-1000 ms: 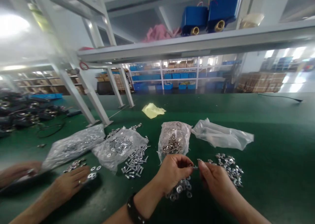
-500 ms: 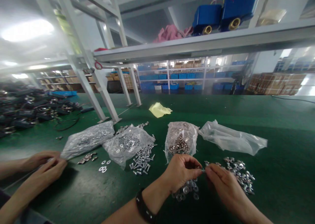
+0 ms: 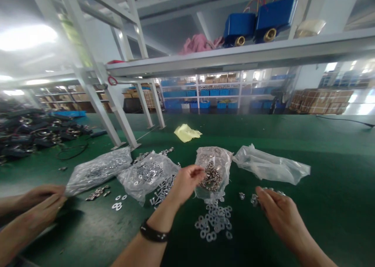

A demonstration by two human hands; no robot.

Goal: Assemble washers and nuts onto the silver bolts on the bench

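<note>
My left hand (image 3: 186, 183), with a dark wristband, is over the table at the left edge of an open plastic bag (image 3: 218, 153) of small copper-coloured metal parts (image 3: 212, 177). Its fingers are curled together, and whatever may be between them is hidden. On the right, my right hand (image 3: 278, 212) has its fingers closed and lowered onto a pile of shiny small metal parts (image 3: 254, 199), mostly covering it. One such part (image 3: 241, 196) lies apart. Clear flat washers (image 3: 215, 220) are spread between my hands. Bolts (image 3: 161, 190) lie partly behind my left forearm.
Bags of washers (image 3: 146, 173) and other hardware (image 3: 101, 167) stand to the left, near another person's hands (image 3: 38, 208). A flattened plastic bag (image 3: 272, 165) lies at right. A yellow scrap (image 3: 187, 133) is farther back, below an overhead shelf (image 3: 205, 63).
My hands have moved apart: the left went left and up to the copper-coloured parts' bag, the right went right onto the metal parts. The clear washers are now uncovered. The view has shifted slightly.
</note>
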